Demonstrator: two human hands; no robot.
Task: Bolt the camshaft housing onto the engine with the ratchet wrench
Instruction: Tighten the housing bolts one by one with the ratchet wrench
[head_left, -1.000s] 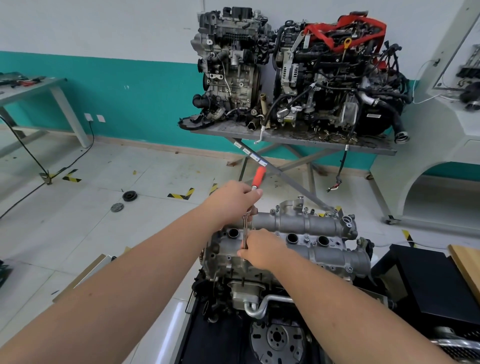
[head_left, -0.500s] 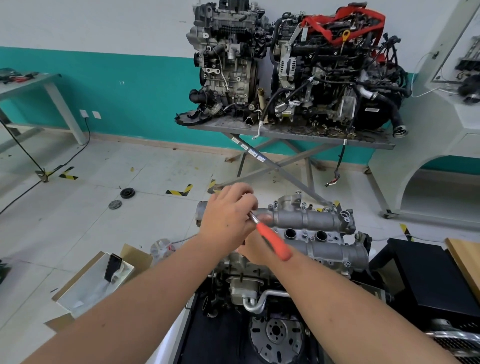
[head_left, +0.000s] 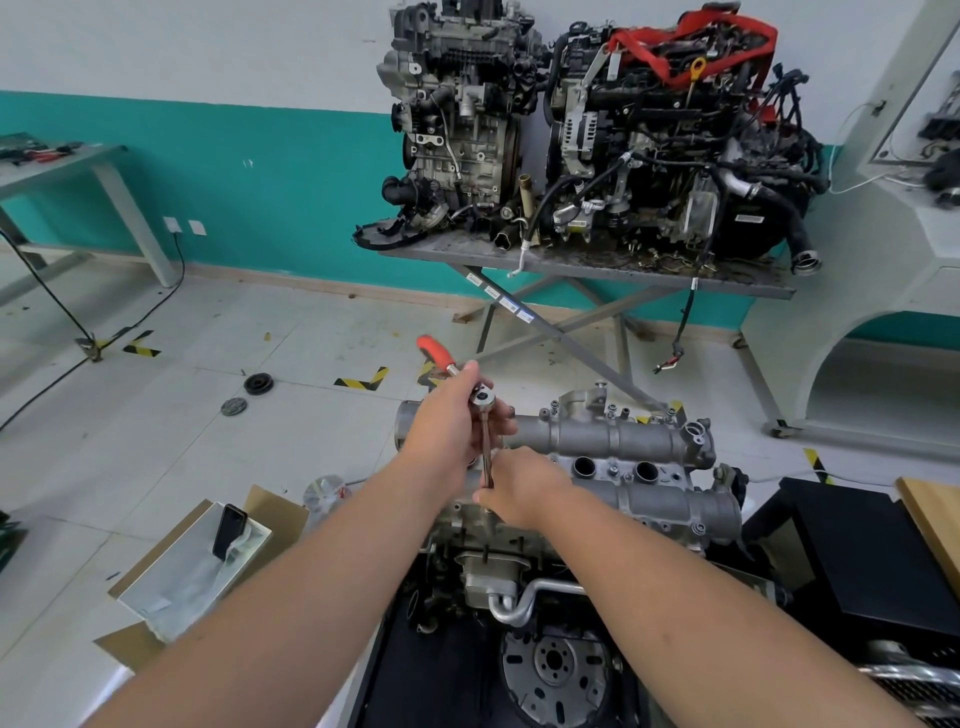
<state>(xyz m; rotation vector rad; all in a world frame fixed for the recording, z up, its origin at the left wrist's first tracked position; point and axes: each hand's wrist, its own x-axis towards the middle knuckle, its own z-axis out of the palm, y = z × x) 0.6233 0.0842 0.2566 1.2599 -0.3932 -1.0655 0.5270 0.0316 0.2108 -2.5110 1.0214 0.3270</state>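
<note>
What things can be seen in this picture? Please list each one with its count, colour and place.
camshaft housing: one, grey metal, on the engine in the foreground
engine: one, dark grey, below the housing
ratchet wrench: one, silver with orange-red handle, upright extension over the housing's left end
engines on stand: two, black and grey, one with red straps, at the wall
cardboard box: one, brown, on the floor at left, with a black phone inside
pulley discs: two, black and grey, on the floor
left hand: grips the ratchet head
right hand: holds the extension low

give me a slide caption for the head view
Both hands steady a ratchet wrench upright on the camshaft housing.
</note>
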